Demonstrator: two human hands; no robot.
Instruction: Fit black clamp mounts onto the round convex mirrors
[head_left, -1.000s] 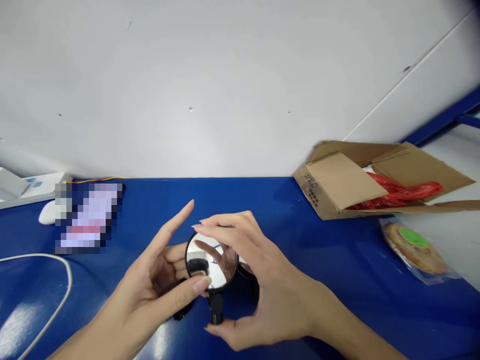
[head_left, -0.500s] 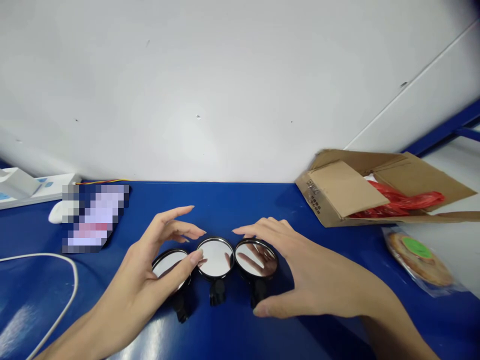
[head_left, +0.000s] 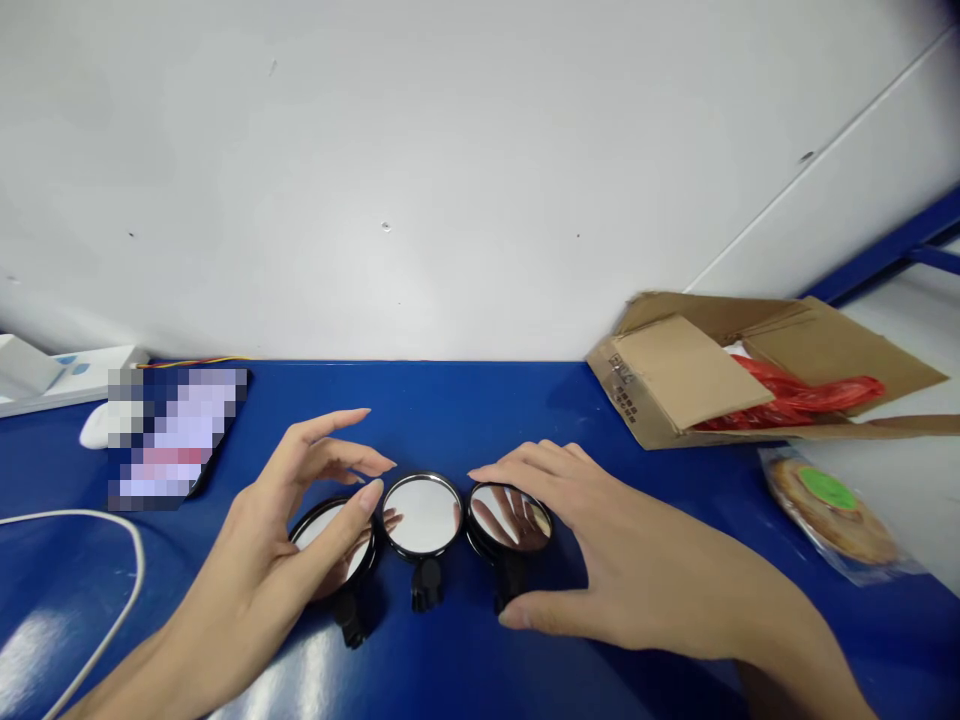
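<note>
Three round mirrors with black rims and short black mounts lie in a row on the blue table (head_left: 420,400). Over the left mirror (head_left: 350,560) is my left hand (head_left: 277,540), fingers apart, its thumb crossing the glass. The middle mirror (head_left: 421,514) lies between my hands, its mount towards me. My right hand (head_left: 600,550) is spread around the right mirror (head_left: 511,517), with fingers at its far edge and the thumb beside its mount. Whether the fingertips touch the rims is hard to tell.
A blurred phone (head_left: 184,430), a white rounded object (head_left: 97,425) and a white cable (head_left: 139,560) are at the left. An open cardboard box (head_left: 675,380) holds a red bag (head_left: 795,395); a wrapped round item (head_left: 832,505) lies before it. A white wall (head_left: 480,180) stands behind.
The view has shifted slightly. My left hand has moved a little left, and its thumb has come off the middle mirror's edge. The right mirror looks tilted slightly differently under my right hand.
</note>
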